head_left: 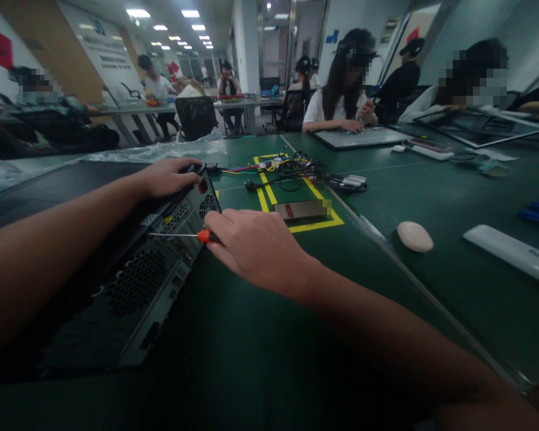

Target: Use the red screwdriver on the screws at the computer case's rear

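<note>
A black computer tower case (130, 323) lies at the left, its metal rear panel with fan grilles and ports facing me. My left hand (173, 176) rests on the top near the far corner, fingers laid flat and thumb apart from them at the edge. My right hand (256, 245) is closed around a screwdriver (203, 236) with an orange and black handle. Its thin shaft points left, and the tip is at the rear panel near the upper edge. Whether the tip sits in a screw I cannot tell.
Beyond the case lie tangled cables (300, 164) and a flat phone-like device (303, 210) inside yellow tape. To the right are a pale rounded case (414, 236) and a white bar (512, 254). Across the green table, a person (341, 90) handles a flat panel (363, 138); others sit behind.
</note>
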Demonstrator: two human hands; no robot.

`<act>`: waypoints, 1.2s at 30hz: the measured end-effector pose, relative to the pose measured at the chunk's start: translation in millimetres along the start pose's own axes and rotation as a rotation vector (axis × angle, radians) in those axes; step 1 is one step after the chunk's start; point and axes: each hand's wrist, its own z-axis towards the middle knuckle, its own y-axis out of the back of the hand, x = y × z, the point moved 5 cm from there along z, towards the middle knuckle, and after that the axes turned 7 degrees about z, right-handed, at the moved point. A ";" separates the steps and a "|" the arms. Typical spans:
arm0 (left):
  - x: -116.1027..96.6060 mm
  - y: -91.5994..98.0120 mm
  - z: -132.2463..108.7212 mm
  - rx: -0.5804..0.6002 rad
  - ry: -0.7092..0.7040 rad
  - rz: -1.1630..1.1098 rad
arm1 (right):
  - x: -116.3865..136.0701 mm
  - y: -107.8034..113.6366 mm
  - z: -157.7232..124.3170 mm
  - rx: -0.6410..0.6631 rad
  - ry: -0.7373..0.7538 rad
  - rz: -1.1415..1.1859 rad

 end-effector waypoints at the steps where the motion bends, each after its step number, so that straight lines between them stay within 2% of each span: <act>1: -0.1 0.2 -0.4 0.000 0.004 -0.004 | 0.3 0.2 -0.2 0.000 0.001 0.001; 13: -3.5 0.6 -1.0 -0.013 -0.012 0.011 | 1.8 -1.2 -0.6 0.003 0.011 0.011; 20: -0.2 -0.7 -0.4 -0.005 0.035 0.055 | 5.0 -1.4 -0.6 0.021 0.003 0.016; 27: 0.5 -1.3 1.5 -0.021 0.003 0.041 | 6.0 -2.5 -0.2 0.023 -0.001 0.039; 36: 2.9 -1.9 2.2 -0.022 0.005 0.033 | 3.7 -4.3 -1.0 -0.011 0.053 -0.039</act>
